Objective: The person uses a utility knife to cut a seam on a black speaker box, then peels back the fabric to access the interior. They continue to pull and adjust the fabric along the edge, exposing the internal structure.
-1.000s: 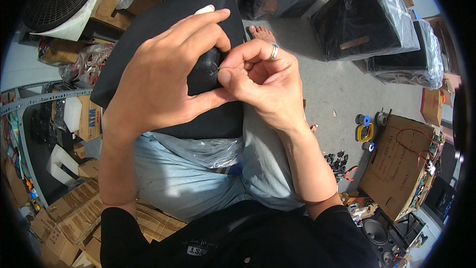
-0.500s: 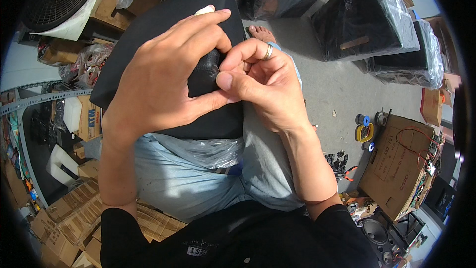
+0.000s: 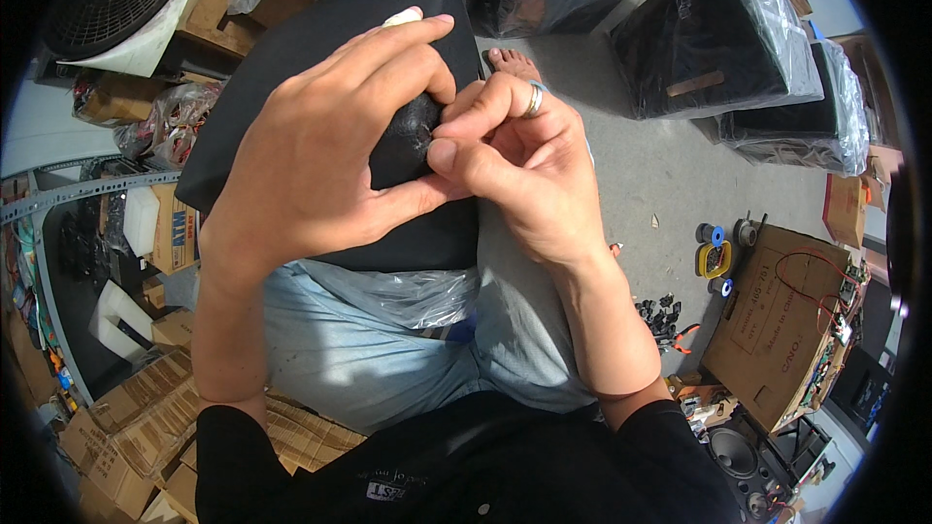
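Black rounded piece: we have it (image 3: 403, 146) toward eleven o'clock of our view, framed between our two hands above the black panel; its lower rim and far side are partly hidden.
Left hand: ours (image 3: 306, 150) comes in from nine o'clock and closes round the piece, forefinger arching over its top and thumb running beneath toward three o'clock. We do well to brace firmly here, so that the piece cannot roll while we work its edge.
Right hand: ours (image 3: 529, 165) meets the piece at its three o'clock edge, thumb and forefinger tips almost together. We cannot tell whether anything is caught between them; it is too small. We would judge that a short, light pinch right at the tips, with the wrist steady, gives the best control.
Black panel: it (image 3: 335, 19) lies behind the hands, reaching from twelve round to nine o'clock; we should let it carry no sideways push.
Clear plastic sheet: it (image 3: 422, 299) shows at the panel's six o'clock edge, over our jeans (image 3: 340, 359); slippery footing, probably, so we favour small pulls over jerks.
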{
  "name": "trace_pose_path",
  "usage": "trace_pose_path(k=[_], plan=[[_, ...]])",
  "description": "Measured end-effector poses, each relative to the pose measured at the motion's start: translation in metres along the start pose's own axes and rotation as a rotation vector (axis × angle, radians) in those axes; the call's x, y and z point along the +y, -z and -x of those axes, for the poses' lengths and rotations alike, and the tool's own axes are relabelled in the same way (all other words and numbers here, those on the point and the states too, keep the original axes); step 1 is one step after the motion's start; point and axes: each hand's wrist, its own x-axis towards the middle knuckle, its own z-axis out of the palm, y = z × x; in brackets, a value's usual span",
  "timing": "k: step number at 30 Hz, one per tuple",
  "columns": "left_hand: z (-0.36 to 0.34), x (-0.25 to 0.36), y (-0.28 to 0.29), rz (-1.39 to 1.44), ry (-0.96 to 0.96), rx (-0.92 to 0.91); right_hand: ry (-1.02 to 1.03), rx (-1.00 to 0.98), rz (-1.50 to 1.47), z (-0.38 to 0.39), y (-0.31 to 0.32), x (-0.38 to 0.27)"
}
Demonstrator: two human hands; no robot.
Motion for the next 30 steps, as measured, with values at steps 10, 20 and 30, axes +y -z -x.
trace_pose_path(k=[10,20,30], plan=[[0.0,-0.003,0.0,0.007,-0.012,0.002,-0.007,-0.037,-0.119,-0.001,0.003,0.005],[0.001,-0.003,-0.001,-0.008,-0.014,0.004,-0.012,-0.05,-0.101,-0.001,0.003,0.003],[0.0,-0.002,-0.001,-0.013,0.001,0.006,-0.01,0.066,-0.011,0.001,-0.012,-0.004]])
